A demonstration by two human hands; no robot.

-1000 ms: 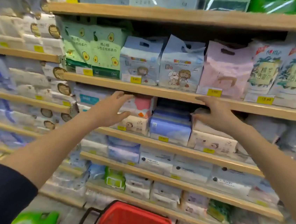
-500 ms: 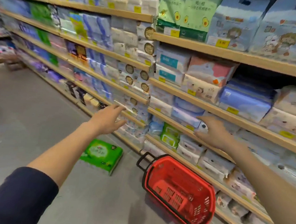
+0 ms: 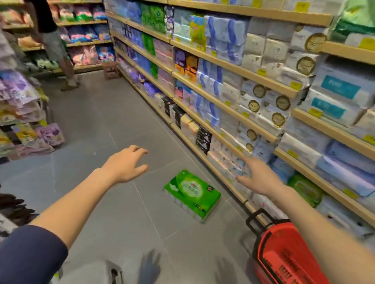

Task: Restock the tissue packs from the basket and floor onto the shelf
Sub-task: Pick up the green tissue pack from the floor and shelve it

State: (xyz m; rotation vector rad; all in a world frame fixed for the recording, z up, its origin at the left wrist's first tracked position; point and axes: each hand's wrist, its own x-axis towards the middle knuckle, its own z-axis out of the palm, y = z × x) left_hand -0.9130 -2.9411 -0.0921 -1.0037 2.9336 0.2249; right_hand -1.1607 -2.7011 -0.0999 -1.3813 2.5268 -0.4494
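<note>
A green tissue pack lies flat on the grey floor close to the bottom shelf. My left hand hovers above and to the left of it, fingers spread, holding nothing. My right hand hovers to the right of the pack, in front of the lower shelves, also spread and empty. A red basket stands on the floor at the lower right, its black handle toward the pack; my right forearm crosses over it. The wooden shelf along the right is packed with tissue packs.
Another person stands at the far end of the aisle. A display rack of purple and yellow packs lines the left side. A small wooden stool sits by the shelf end. A grey object is at the bottom edge.
My view swung from the shelf down and left along the aisle. Both hands dropped from the shelf edge to above the floor, either side of the green pack.
</note>
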